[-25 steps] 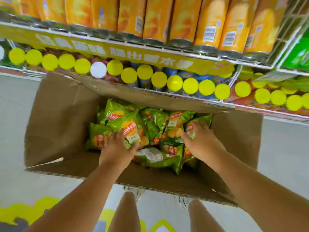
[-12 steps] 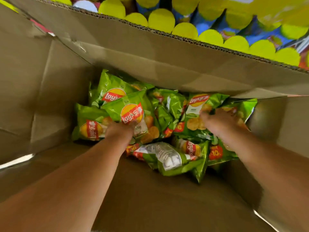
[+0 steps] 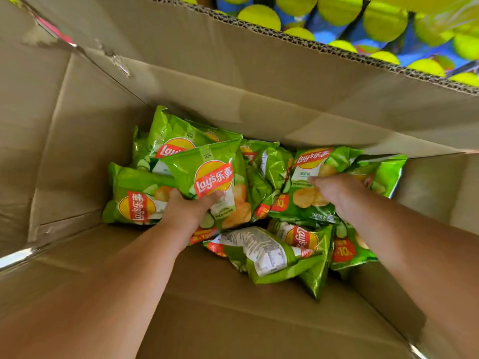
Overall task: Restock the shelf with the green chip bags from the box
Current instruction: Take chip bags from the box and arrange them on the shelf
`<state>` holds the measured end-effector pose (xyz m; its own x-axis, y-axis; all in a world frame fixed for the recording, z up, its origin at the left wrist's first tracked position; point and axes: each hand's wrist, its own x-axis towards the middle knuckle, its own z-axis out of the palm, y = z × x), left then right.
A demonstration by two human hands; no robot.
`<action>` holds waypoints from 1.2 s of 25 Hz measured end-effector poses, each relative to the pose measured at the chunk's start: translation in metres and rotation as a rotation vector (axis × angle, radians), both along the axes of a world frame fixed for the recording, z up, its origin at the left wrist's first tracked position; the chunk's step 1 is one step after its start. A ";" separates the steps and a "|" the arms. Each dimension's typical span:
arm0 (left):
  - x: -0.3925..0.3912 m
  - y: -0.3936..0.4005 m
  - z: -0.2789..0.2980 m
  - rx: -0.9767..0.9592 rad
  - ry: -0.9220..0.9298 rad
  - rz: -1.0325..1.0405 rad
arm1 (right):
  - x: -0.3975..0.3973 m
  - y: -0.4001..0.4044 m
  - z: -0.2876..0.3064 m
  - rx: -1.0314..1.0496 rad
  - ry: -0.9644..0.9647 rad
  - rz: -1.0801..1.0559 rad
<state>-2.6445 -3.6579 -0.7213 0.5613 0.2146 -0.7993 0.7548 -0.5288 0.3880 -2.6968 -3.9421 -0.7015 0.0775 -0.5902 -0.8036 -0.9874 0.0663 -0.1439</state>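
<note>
Several green chip bags lie in a heap at the bottom of a deep cardboard box [image 3: 77, 141]. My left hand [image 3: 188, 212] grips one green bag [image 3: 212, 177] by its lower half, thumb on its front, the bag tilted up above the pile. My right hand [image 3: 337, 194] lies on another green bag [image 3: 308, 187] to the right, fingers curled over its right edge. A bag showing its white back label [image 3: 261, 251] lies nearest to me, between my forearms.
The box's far flap [image 3: 285, 63] stands up in front of the shelf. Beyond it, rows of yellow-lidded cans [image 3: 383, 22] with blue bodies fill the shelf. The box's brown walls close in on both sides of my arms.
The view has dropped closer into the box. Both hands have reached deeper; my left hand has closed on a bag and tipped it up, my right has settled on the right-hand bag.
</note>
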 end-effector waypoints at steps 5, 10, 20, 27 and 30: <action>0.018 -0.016 0.032 -0.114 -0.151 -0.020 | -0.005 0.003 0.036 0.025 -0.163 -0.173; 0.034 -0.013 0.098 -0.119 -0.168 -0.039 | -0.022 0.017 0.100 0.162 -0.311 -0.219; 0.024 0.020 0.303 -0.206 -0.262 -0.132 | -0.053 0.031 0.309 0.288 -0.562 -0.053; 0.009 0.051 0.488 -0.296 -0.415 -0.062 | -0.065 0.046 0.478 0.255 -0.795 -0.055; 0.018 0.053 0.573 -0.358 -0.448 -0.113 | -0.058 0.052 0.551 0.209 -0.890 0.038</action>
<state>-2.6266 -3.6048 -0.1485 0.8649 -0.1063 -0.4906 0.4226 -0.3735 0.8258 -2.7549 -3.8898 -0.1503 0.7363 -0.4234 -0.5278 -0.5194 0.1462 -0.8419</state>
